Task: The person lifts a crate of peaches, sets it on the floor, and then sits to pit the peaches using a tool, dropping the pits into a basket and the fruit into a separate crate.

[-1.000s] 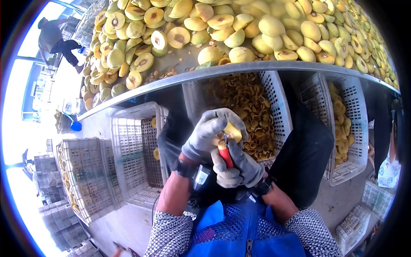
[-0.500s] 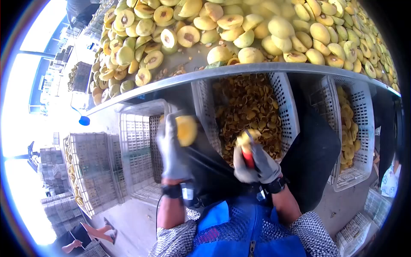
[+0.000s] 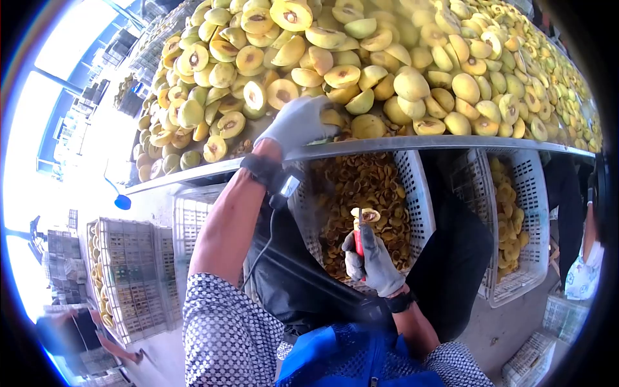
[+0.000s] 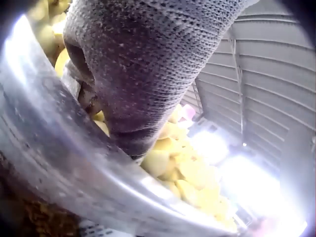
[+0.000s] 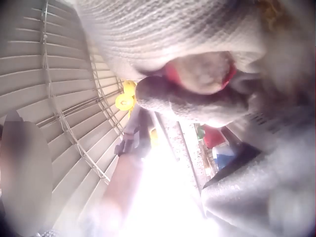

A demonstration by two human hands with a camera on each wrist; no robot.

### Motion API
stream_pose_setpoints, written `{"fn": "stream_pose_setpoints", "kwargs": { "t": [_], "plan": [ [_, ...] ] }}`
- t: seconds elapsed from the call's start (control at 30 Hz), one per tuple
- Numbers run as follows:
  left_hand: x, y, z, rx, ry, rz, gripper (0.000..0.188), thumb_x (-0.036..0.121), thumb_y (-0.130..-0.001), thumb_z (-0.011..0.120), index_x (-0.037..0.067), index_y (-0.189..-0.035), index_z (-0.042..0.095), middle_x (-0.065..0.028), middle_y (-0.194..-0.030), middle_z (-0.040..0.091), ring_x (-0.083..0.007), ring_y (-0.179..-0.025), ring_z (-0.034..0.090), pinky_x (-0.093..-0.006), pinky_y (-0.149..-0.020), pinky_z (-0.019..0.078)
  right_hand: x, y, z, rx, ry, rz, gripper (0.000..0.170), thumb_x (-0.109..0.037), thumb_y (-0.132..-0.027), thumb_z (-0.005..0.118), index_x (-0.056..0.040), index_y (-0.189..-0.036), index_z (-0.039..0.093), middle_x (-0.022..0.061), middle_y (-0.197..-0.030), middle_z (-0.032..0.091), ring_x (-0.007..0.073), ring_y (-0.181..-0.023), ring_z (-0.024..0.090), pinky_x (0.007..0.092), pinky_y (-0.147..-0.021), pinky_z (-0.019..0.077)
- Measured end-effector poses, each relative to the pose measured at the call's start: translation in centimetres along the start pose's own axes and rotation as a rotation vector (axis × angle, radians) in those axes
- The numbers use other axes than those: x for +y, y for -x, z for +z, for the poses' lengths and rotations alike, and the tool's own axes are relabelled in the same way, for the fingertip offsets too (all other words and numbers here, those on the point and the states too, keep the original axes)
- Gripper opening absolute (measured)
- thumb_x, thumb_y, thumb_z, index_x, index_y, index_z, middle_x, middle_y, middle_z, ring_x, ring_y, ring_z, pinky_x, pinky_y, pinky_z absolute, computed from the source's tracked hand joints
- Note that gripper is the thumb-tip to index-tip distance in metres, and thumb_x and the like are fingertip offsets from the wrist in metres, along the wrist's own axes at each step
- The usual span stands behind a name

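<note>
In the head view my gloved left hand (image 3: 296, 122) reaches over the metal edge of the table, its fingers round a yellow peach half (image 3: 332, 117) at the near side of the pile. The left wrist view has the grey glove (image 4: 133, 69) close above the metal rim, with the fingertips hidden. My gloved right hand (image 3: 377, 261) grips a red-handled knife (image 3: 358, 244) upright over a crate. A small piece of yellow and brown peach (image 3: 367, 215) is at the tool's top end. From the right wrist, the curled glove fingers (image 5: 197, 106) wrap the red handle.
Halved peaches (image 3: 412, 84) cover the table behind its metal rim (image 3: 451, 142). Below stands a crate (image 3: 416, 193) of brownish peach scraps. Another crate (image 3: 525, 226) with peach pieces is at right. Stacked crates (image 3: 132, 277) stand at left, where another person is partly visible.
The left hand first worked against the right, then moved left with a peach half, and now is up at the pile. The right hand keeps the knife over the scrap crate.
</note>
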State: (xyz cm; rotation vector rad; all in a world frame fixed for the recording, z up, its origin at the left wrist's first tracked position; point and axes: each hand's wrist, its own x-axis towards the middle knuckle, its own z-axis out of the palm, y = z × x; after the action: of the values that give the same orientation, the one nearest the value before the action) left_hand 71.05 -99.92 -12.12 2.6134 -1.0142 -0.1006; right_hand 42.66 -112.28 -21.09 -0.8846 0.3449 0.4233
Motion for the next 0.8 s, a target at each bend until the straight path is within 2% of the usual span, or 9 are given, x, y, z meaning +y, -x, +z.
{"fn": "stream_pose_setpoints", "kwargs": {
  "t": [0.07, 0.27, 0.33, 0.43, 0.5, 0.6, 0.67, 0.73, 0.8],
  "plan": [
    [0.4, 1.0, 0.1, 0.029, 0.037, -0.081, 0.055, 0.037, -0.079, 0.074, 0.006, -0.123, 0.063, -0.0238, -0.101, 0.069, -0.0384, -0.096, 0.067, -0.0424, -0.087, 0.0524, 0.0, 0.1, -0.2, -0.016, -0.018, -0.028, 0.066, -0.069, -0.097, 0.043, -0.0044, -0.091, 0.058, 0.0, -0.053, 0.046, 0.0096, -0.041, 0.041, 0.0251, -0.039, 0.0333],
    [-2.0, 6.8, -0.3, 0.382, 0.735, -0.278, 0.034, 0.008, -0.086, 0.068, 0.003, -0.12, 0.064, -0.0058, -0.085, 0.065, -0.014, -0.073, 0.061, -0.0271, -0.071, 0.0529, -1.9, 1.4, 0.4, -0.004, -0.014, -0.071, 0.064, -0.066, -0.098, 0.043, -0.0044, -0.093, 0.059, 0.0005, -0.056, 0.047, 0.0096, -0.042, 0.041, 0.0245, -0.039, 0.0321],
    [-2.2, 7.1, 0.0, 0.301, 0.264, -0.21, 0.043, 0.023, -0.084, 0.072, 0.007, -0.123, 0.065, -0.0156, -0.094, 0.069, -0.0257, -0.088, 0.069, -0.0373, -0.08, 0.0546, -1.9, 1.5, 0.9, -0.009, 0.008, -0.075, 0.063, -0.065, -0.099, 0.043, -0.0044, -0.094, 0.059, 0.0, -0.056, 0.047, 0.0093, -0.042, 0.041, 0.0242, -0.04, 0.0324],
    [-0.6, 5.0, -0.7, 0.181, 0.156, -0.281, 0.052, 0.042, -0.083, 0.072, 0.013, -0.126, 0.064, -0.0212, -0.105, 0.069, -0.0348, -0.1, 0.067, -0.044, -0.089, 0.0533, -2.4, 0.4, 1.7, -0.05, 0.081, -0.107, 0.063, -0.065, -0.099, 0.043, -0.0043, -0.094, 0.059, -0.0005, -0.058, 0.048, 0.0088, -0.043, 0.042, 0.0237, -0.041, 0.0342],
    [-0.8, 3.2, 0.1, 0.127, 0.03, -0.102, 0.058, 0.047, -0.08, 0.072, 0.013, -0.126, 0.065, -0.0207, -0.106, 0.071, -0.0372, -0.094, 0.07, -0.0438, -0.087, 0.0558, -1.5, -0.1, 1.2, -0.024, 0.035, -0.1, 0.062, -0.064, -0.099, 0.043, -0.0042, -0.094, 0.058, 0.0, -0.058, 0.049, 0.009, -0.043, 0.043, 0.0237, -0.041, 0.0344],
    [0.2, 0.2, -0.1, -0.042, -0.1, -0.146, 0.056, 0.043, -0.074, 0.073, 0.001, -0.111, 0.066, -0.0221, -0.097, 0.071, -0.0371, -0.091, 0.07, -0.046, -0.081, 0.0575, 0.0, -0.7, 0.5, 0.01, 0.015, -0.069, 0.061, -0.063, -0.1, 0.042, -0.0036, -0.098, 0.057, 0.001, -0.057, 0.05, 0.01, -0.042, 0.043, 0.0249, -0.041, 0.0346],
    [0.0, 0.6, 0.6, 0.201, 0.088, -0.105, 0.056, 0.041, -0.073, 0.075, 0.001, -0.111, 0.066, -0.0237, -0.096, 0.07, -0.0364, -0.091, 0.07, -0.0426, -0.082, 0.0574, -1.4, 0.1, 0.8, -0.032, -0.091, -0.022, 0.062, -0.065, -0.099, 0.043, -0.0041, -0.097, 0.057, 0.0007, -0.056, 0.048, 0.0106, -0.041, 0.043, 0.0256, -0.04, 0.0341],
    [3.6, 4.6, -2.0, 0.311, 0.831, -0.265, 0.055, 0.029, -0.085, 0.072, 0.004, -0.132, 0.057, -0.0105, -0.099, 0.07, -0.0185, -0.089, 0.068, -0.03, -0.08, 0.0539, -1.8, 0.8, 0.3, -0.023, -0.073, -0.084, 0.064, -0.068, -0.097, 0.044, -0.005, -0.097, 0.057, -0.0004, -0.056, 0.045, 0.0111, -0.042, 0.042, 0.0259, -0.04, 0.0318],
    [4.9, 8.4, -1.6, 0.412, 1.241, -0.188, 0.049, 0.023, -0.096, 0.055, -0.002, -0.139, 0.05, -0.0105, -0.121, 0.063, -0.0168, -0.108, 0.063, -0.029, -0.093, 0.0505, -2.6, 1.3, 0.4, -0.054, 0.016, -0.132, 0.067, -0.071, -0.095, 0.045, -0.0049, -0.098, 0.058, -0.0012, -0.056, 0.044, 0.0103, -0.044, 0.041, 0.0254, -0.041, 0.0306]
  ]
}}
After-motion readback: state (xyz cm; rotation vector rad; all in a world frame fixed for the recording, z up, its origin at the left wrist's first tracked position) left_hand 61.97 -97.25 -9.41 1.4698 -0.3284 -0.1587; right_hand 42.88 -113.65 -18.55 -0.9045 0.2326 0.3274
